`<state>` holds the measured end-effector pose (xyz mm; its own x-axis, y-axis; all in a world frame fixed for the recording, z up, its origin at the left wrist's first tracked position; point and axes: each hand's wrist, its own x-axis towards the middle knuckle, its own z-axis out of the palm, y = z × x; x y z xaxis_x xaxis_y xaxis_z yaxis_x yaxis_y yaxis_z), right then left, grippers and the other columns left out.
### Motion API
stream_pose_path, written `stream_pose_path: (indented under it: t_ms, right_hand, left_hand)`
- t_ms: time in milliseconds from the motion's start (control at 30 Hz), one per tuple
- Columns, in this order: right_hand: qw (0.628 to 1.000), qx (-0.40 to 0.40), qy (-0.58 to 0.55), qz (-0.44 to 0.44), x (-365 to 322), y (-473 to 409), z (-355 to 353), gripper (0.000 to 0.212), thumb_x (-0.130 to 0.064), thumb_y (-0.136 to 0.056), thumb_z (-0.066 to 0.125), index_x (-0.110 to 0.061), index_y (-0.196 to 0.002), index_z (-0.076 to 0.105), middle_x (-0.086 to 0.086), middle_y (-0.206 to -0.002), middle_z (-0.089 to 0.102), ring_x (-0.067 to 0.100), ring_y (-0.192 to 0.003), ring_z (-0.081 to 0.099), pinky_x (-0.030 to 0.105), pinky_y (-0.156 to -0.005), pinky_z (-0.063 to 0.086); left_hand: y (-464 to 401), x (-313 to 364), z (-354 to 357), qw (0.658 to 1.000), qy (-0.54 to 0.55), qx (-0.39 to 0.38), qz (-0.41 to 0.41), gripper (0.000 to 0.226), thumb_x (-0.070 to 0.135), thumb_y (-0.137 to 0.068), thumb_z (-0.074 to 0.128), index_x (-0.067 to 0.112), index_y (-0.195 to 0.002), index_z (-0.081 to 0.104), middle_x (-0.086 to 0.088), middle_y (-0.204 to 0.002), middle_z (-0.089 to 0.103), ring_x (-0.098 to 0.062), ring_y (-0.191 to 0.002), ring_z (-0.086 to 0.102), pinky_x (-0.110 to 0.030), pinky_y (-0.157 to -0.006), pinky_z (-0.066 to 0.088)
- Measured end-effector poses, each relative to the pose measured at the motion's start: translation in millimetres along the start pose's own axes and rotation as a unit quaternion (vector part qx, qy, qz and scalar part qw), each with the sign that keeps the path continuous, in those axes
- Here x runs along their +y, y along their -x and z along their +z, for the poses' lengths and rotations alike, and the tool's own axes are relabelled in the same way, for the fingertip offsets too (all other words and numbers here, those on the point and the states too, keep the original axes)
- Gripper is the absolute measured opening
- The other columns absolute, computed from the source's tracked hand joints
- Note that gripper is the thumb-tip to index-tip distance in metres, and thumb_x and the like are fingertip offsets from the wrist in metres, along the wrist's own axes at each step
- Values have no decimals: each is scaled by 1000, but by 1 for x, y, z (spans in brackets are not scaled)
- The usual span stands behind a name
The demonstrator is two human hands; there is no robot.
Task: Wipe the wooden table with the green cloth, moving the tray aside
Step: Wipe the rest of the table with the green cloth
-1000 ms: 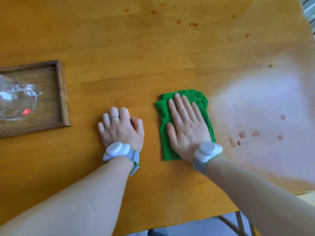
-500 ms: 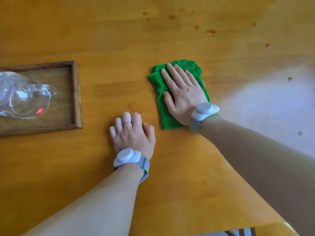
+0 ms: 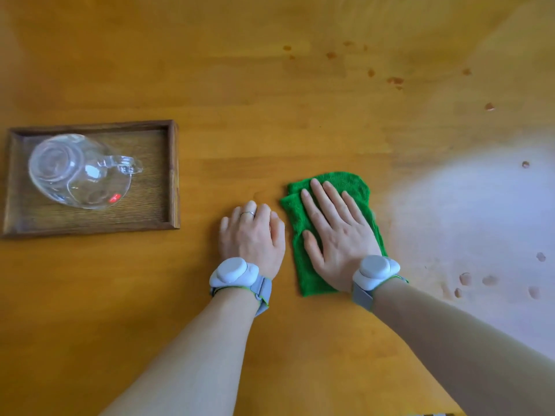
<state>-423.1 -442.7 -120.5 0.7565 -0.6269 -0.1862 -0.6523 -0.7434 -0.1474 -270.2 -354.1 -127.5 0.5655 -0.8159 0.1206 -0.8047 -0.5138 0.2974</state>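
Green terry cloth [image 3: 330,187], folded to a rough rectangle, is laid flat on orange-brown wooden table [image 3: 270,115], centre-right of head view, near front edge.

R hand [image 3: 336,235] is pressed palm-down on the cloth, fingers spread & straight, pointing away from the body; nothing pinched. Cloth edges show beyond fingertips, along thumb side & below the heel of the hand.

L hand [image 3: 252,235] is rested on bare wood just beside cloth's left edge, not touching it as far as can be told; fingers curled under loosely, knuckles up, nothing gripped. Thin ring [image 3: 247,213] is worn on one finger. White & grey wrist device [image 3: 234,271] is strapped on L wrist; a matching one on R wrist.

Dark rectangular wooden tray [image 3: 172,175] is set well apart to the left, w/ clear glass pitcher [image 3: 78,172] lying on its side in it, handle toward the cloth.

Small brownish droplets [image 3: 465,279] are scattered on wood right of cloth & across far right side. Pale glare patch covers right part of table.
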Motion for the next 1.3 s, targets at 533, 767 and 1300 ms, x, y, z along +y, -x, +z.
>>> stream_pose_path:
  t_ms: [533, 767, 1300]
  right_hand:
    - [998, 17, 7, -55, 35, -106, -20, 68, -46, -105, 30, -20, -167, 17, 3, -175, 11, 21, -162, 9, 41, -132, 6]
    - [998, 36, 3, -42, 46, -178, -35, 68, -46, -105, 30, -21, -167, 18, 3, -174, 13, 22, -161, 11, 42, -131, 9]
    - [1000, 18, 5, 11, 10, -120, -21, 69, -43, -105, 31, -18, -167, 17, 4, -174, 11, 23, -162, 10, 46, -131, 13]
  left_hand:
    - [-150, -23, 31, 994, -88, 44, -43, 15, 26, -91, 48, 16, -82, 52, -8, -84, 56, -34, -80, 52, -44, -72, 31]
    - [-148, -23, 29, 995, -76, 49, -42, 13, 25, -90, 51, 16, -80, 51, -6, -81, 53, -33, -78, 50, -43, -72, 31]
    - [-151, -23, 25, 997, -37, 33, -51, 8, 25, -90, 50, 17, -87, 47, -4, -82, 51, -31, -78, 49, -43, -72, 31]
